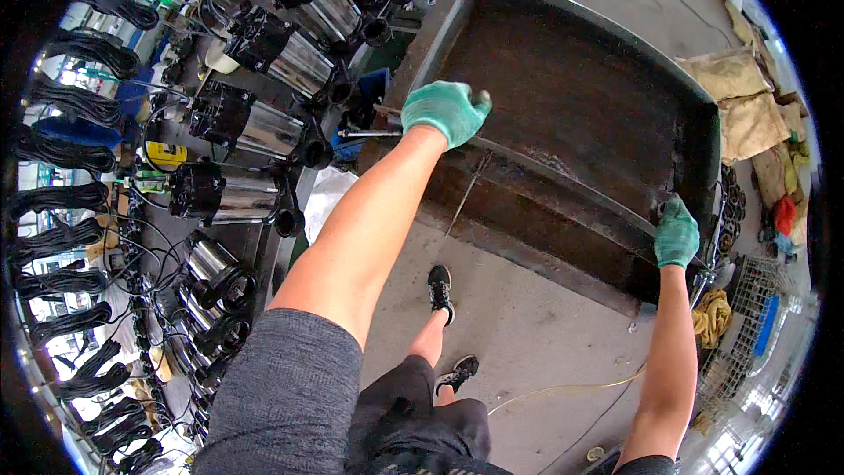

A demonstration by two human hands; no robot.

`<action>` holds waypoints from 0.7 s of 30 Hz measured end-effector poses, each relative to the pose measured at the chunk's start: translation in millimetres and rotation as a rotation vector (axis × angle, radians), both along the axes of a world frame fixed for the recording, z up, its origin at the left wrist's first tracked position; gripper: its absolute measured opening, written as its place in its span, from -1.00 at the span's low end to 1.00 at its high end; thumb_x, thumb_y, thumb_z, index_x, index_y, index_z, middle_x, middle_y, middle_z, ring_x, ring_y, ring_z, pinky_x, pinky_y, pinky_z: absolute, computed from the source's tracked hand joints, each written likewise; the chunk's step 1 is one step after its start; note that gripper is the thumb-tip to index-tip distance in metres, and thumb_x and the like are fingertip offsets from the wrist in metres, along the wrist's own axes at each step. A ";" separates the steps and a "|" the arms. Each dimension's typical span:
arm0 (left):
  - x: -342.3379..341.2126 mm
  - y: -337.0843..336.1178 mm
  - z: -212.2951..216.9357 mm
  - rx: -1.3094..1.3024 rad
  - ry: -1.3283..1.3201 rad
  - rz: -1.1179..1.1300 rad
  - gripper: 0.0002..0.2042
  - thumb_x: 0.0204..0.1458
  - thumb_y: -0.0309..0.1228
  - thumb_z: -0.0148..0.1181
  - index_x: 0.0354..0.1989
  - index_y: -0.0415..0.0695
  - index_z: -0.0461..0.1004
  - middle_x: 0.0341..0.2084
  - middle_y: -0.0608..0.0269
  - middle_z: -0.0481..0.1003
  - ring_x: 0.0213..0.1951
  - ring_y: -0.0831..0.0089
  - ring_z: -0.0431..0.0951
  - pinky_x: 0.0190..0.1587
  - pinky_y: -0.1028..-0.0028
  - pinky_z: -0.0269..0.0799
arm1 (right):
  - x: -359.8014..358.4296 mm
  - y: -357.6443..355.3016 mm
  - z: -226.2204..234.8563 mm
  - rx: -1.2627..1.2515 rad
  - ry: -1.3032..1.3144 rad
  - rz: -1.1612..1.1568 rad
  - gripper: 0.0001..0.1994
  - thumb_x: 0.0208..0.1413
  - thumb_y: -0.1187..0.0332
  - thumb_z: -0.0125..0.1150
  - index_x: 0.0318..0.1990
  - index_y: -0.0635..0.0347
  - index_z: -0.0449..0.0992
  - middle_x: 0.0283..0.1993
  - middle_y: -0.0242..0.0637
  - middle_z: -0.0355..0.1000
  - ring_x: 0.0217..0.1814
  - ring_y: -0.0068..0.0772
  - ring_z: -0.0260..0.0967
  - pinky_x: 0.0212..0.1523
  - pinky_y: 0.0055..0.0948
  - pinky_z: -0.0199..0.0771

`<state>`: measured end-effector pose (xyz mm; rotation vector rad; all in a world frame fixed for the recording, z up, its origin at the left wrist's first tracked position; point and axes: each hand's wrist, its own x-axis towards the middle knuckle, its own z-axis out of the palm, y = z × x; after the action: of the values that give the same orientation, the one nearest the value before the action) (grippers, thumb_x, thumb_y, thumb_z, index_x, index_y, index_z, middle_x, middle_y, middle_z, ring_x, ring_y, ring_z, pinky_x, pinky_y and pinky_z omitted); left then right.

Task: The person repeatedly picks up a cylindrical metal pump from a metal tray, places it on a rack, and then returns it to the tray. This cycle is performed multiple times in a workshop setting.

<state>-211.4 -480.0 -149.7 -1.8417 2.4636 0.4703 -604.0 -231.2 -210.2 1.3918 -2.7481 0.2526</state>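
My left hand [446,113], in a green knit glove, is closed at the left end of the near rim of a big dark metal tray [563,79]. Its fingertips are mostly hidden. A thin metal rod [365,133] points out leftward beside that wrist; whether the hand touches it I cannot tell. At the right end of the same rim, my right hand [676,233], gloved alike, is curled over the metal. Inside, the tray is brown and stained, with raised walls. A lower dark ledge [527,207] runs along its near side, towards my feet.
Rows of shiny cylindrical pumps [255,127] with black ends and coiled black cables [75,154] crowd the left. Brown sacks [738,105] and a wire basket [747,317] lie at the right. A yellow hose [563,386] crosses the grey floor near my feet.
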 end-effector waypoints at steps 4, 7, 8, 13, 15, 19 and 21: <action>-9.0 -22.1 -1.0 0.017 -0.002 -0.023 -0.46 0.26 0.14 -0.09 -0.07 -0.03 0.67 -0.07 -0.02 0.64 0.03 0.01 0.61 0.13 0.09 0.49 | -13.1 -9.7 -8.0 -0.077 0.004 -0.019 -0.49 0.41 -0.15 -0.17 0.03 -0.11 0.68 -0.17 0.00 0.62 -0.12 0.17 0.57 -0.10 0.04 0.54; -11.7 -32.9 0.9 0.028 -0.024 -0.040 -0.46 0.26 0.14 -0.10 -0.07 -0.03 0.67 -0.05 0.01 0.63 0.05 0.02 0.61 0.14 0.08 0.48 | -19.4 -18.0 -14.5 -0.047 0.007 -0.086 -0.47 0.39 -0.18 -0.15 0.05 -0.09 0.67 -0.14 0.02 0.61 -0.10 0.18 0.57 -0.09 0.04 0.54; -12.0 -36.5 1.5 0.040 -0.025 -0.042 -0.46 0.26 0.14 -0.11 -0.07 -0.03 0.67 -0.04 0.02 0.63 0.05 0.03 0.61 0.14 0.08 0.48 | -13.4 -21.2 -8.6 -0.076 0.011 -0.069 -0.44 0.39 -0.21 -0.17 0.07 -0.07 0.66 -0.14 0.04 0.61 -0.10 0.20 0.57 -0.09 0.04 0.53; -24.7 -42.1 4.4 0.088 -0.024 -0.038 -0.46 0.24 0.14 -0.09 -0.05 -0.02 0.68 -0.02 0.03 0.63 0.06 0.04 0.61 0.14 0.10 0.49 | -36.9 -33.6 -12.8 -0.072 0.020 -0.054 -0.43 0.40 -0.19 -0.19 0.07 -0.03 0.66 -0.13 0.04 0.61 -0.08 0.19 0.57 -0.07 0.04 0.53; -27.4 -48.8 4.4 0.112 -0.013 -0.057 -0.46 0.23 0.13 -0.07 -0.05 -0.02 0.68 -0.02 0.03 0.63 0.06 0.04 0.61 0.13 0.10 0.49 | -44.5 -32.1 -12.7 -0.036 0.030 -0.022 -0.43 0.40 -0.18 -0.19 0.08 -0.02 0.66 -0.11 0.03 0.61 -0.07 0.18 0.56 -0.07 0.04 0.53; -24.6 -56.8 7.0 0.119 0.019 -0.082 -0.48 0.23 0.12 -0.05 -0.10 -0.02 0.69 -0.08 0.02 0.64 0.01 0.04 0.63 0.09 0.09 0.51 | -38.0 -34.5 -11.9 -0.039 -0.010 -0.021 -0.47 0.42 -0.11 -0.17 0.10 0.02 0.64 -0.07 0.00 0.61 -0.03 0.20 0.55 -0.01 0.03 0.51; -24.1 -58.8 5.3 0.136 0.029 -0.092 -0.49 0.22 0.11 -0.05 -0.13 -0.03 0.69 -0.11 0.02 0.65 -0.02 0.03 0.64 0.06 0.09 0.53 | -28.1 -34.5 -2.5 0.000 -0.023 -0.062 -0.47 0.42 -0.11 -0.18 0.08 0.02 0.64 -0.07 -0.01 0.61 -0.04 0.19 0.56 -0.04 0.02 0.53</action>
<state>-235.5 -538.7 -144.4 -1.6755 2.4536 0.6457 -632.0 -265.8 -212.7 1.3089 -2.8046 0.2677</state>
